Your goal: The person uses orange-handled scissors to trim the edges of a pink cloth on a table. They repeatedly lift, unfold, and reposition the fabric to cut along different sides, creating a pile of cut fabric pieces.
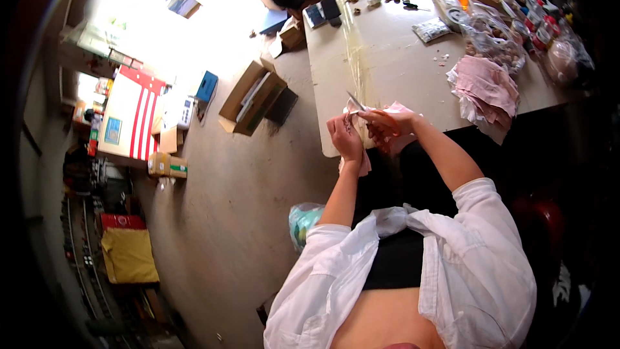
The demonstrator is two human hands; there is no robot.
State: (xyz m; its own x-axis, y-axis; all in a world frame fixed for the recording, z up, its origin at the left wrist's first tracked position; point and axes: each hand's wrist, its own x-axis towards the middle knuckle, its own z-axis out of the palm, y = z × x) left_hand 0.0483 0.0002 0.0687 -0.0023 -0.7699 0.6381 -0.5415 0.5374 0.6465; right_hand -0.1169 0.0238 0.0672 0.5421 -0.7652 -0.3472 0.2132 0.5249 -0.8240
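Note:
My right hand (398, 123) is closed around the orange handles of a pair of scissors (355, 101). The metal blades point up and left, just past the near edge of the table. Beside them my left hand (345, 138) is closed on a pink cloth (365, 163), part of which hangs below the fist. More pink fabric shows behind my right hand. Whether the blades are in the cloth is too small to tell. Further right on the table lies a heap of pink cloth pieces (485, 87).
The pale table (394, 52) has strips of clear tape along its left part. Plastic bags (494, 39), bottles and small items crowd its right side. An opened cardboard box (252, 98) stands on the floor to the left, and a bag (303, 223) sits by my left elbow.

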